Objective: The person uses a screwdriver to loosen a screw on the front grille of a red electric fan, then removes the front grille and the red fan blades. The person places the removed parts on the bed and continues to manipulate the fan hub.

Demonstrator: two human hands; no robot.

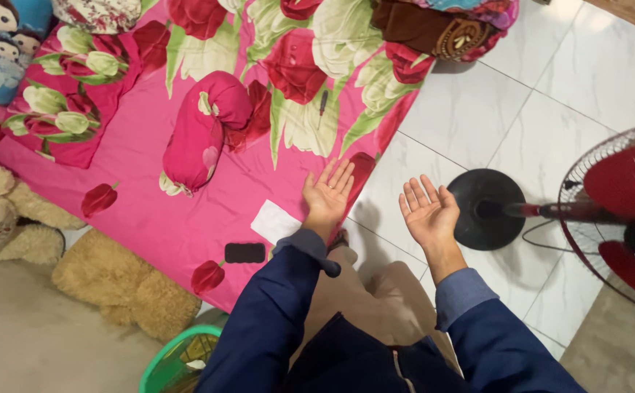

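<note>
Both hands are hovering palm-up with fingers spread and nothing in them: the left hand (327,193) is hanging over the edge of the pink floral mattress sheet (150,196), and the right hand (428,211) is floating over the white tiled floor (477,109). Just beside the left hand, a white sheet of paper (274,221) is lying on the sheet, with a small black phone (244,252) near it. Farther up, a screwdriver (322,106) is resting on the flower print, and a pink bolster pillow (204,131) is lying well apart to the left. Just right of the right hand, the black round base (477,193) of a red standing fan (619,218) is sitting on the tiles. Beige teddy bears (121,284) and a green basket (179,356) are crowding the lower left.
</note>
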